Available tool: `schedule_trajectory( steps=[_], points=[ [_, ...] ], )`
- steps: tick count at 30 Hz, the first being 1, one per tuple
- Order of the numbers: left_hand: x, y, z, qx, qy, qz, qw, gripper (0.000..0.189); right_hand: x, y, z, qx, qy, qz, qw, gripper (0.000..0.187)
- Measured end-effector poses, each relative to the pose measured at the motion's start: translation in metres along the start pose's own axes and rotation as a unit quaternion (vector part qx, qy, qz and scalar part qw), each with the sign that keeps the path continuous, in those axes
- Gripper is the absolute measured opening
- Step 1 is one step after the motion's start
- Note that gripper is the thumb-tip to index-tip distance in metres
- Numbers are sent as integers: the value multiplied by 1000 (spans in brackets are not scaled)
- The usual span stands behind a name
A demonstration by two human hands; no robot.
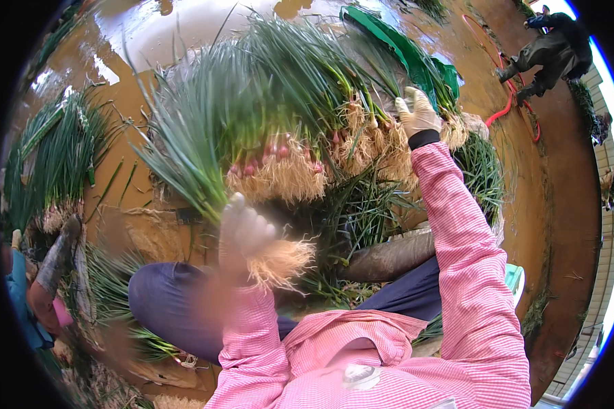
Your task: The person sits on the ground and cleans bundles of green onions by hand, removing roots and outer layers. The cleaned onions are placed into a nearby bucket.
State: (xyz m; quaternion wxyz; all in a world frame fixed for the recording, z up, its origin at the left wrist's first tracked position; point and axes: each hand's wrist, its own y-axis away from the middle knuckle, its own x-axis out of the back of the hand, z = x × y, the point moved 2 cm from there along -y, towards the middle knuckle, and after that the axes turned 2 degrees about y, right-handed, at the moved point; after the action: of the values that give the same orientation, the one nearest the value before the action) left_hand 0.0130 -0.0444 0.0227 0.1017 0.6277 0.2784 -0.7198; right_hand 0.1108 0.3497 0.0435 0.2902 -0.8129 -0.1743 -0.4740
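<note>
My left hand (248,227), in a pale glove, grips a bunch of scallions (197,186). Its leaves point up and away to the left, and its tan roots (281,263) hang out on the near right side. Before me lies a long row of scallions (266,87), with reddish bulbs and bushy roots (294,176) towards me. At the row's right end my right hand (419,113), gloved too, reaches over with fingers apart. Some stalks lie beside its fingertips; whether it touches them I cannot tell.
Loose green leaves (358,214) lie heaped below the row. A green plastic sheet (389,38) borders it. At left, another person in teal (25,296) sits near more scallions (61,143). A red hose (506,105) crosses the wet brown floor near a person in dark clothes (555,48).
</note>
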Motion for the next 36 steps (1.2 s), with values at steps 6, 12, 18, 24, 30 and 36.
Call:
schedule_trajectory(
  steps=[6,12,18,24,30,36],
  points=[
    [43,9,-61,11,-119,355,927,17,-82,-19,-61,-63,96,-138,984,33],
    [46,3,-63,30,-223,404,887,24,-54,-1,-97,56,114,-66,990,31],
    [54,5,-80,87,-215,398,888,31,5,128,-90,286,-21,-52,957,16],
    [74,9,-92,126,-244,462,843,13,11,203,-92,256,-182,-213,925,29],
    [74,8,-91,140,-219,369,892,17,-65,181,-66,-208,-370,-432,795,59],
    [71,14,-87,131,-258,372,882,21,-119,151,-76,-189,-416,-269,848,37]
  ],
)
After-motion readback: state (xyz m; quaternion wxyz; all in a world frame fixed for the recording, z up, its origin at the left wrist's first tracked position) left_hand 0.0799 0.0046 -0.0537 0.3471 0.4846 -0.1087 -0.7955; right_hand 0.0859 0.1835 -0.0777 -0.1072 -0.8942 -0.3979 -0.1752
